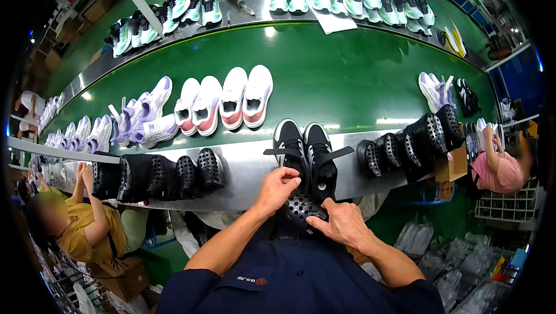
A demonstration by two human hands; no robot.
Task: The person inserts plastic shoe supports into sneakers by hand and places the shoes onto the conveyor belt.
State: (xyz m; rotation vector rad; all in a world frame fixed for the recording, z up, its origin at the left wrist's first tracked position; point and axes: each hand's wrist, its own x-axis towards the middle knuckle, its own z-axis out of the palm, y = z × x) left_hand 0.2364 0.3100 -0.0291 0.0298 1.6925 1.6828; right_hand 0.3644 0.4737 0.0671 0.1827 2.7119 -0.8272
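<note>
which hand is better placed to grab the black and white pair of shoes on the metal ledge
Left, probably. The left hand already rests against the black and white pair, while the right hand sits lower, gripping the black perforated shoe.

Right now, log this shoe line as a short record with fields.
left hand: fingers on the black-and-white shoe pair
right hand: holding a black perforated shoe at the metal ledge
belt: green, carrying pink-and-white sneakers and lilac sneakers
ledge, either side: rows of black perforated shoes
</note>
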